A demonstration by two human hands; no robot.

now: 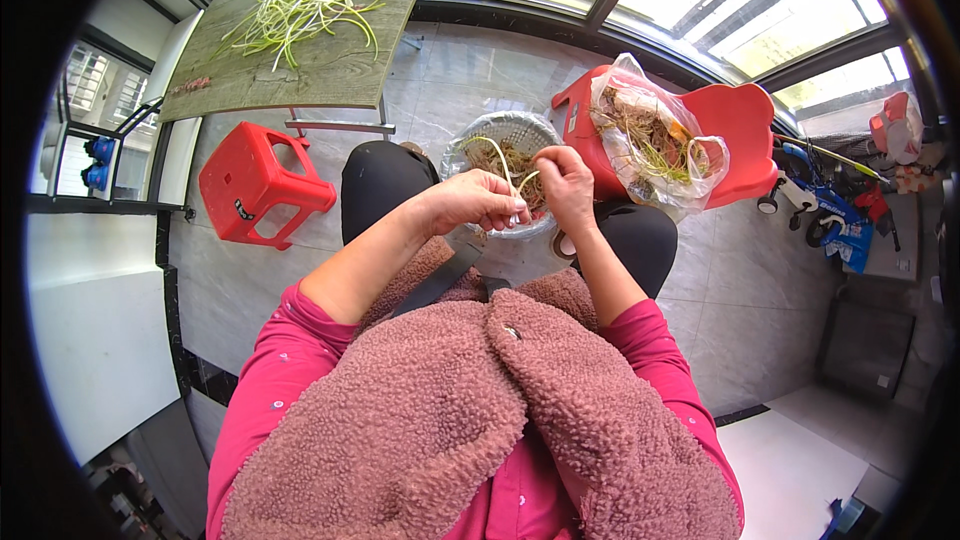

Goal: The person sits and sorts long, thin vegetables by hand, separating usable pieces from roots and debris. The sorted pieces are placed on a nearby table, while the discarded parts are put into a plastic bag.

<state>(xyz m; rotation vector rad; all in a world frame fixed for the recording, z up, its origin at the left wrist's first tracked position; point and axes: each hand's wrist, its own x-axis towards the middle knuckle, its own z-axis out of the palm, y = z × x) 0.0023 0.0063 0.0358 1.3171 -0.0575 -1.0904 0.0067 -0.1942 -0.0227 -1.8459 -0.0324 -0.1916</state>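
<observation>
My left hand (pixel 480 200) holds a thin green-and-white shoot (pixel 496 154) between thumb and fingers, its white end poking out below the thumb. My right hand (pixel 568 184) is close beside it, fingers curled and pinching a pale green piece of shoot (pixel 529 178). Whether both pieces belong to one shoot, I cannot tell. Both hands are above a grey plastic basket (pixel 529 127) between my knees, which holds dry brown roots and plant scraps (pixel 487 157). The hands hide part of its contents.
A wood-grain table (pixel 352 82) carries a heap of green shoots (pixel 307 7). At right, a plastic bag of rooted plants (pixel 645 139) rests on red plastic seating (pixel 739 135). A red stool (pixel 247 180) is at left. A tape roll (pixel 564 244) and a blue ride-on toy (pixel 825 217) are also here.
</observation>
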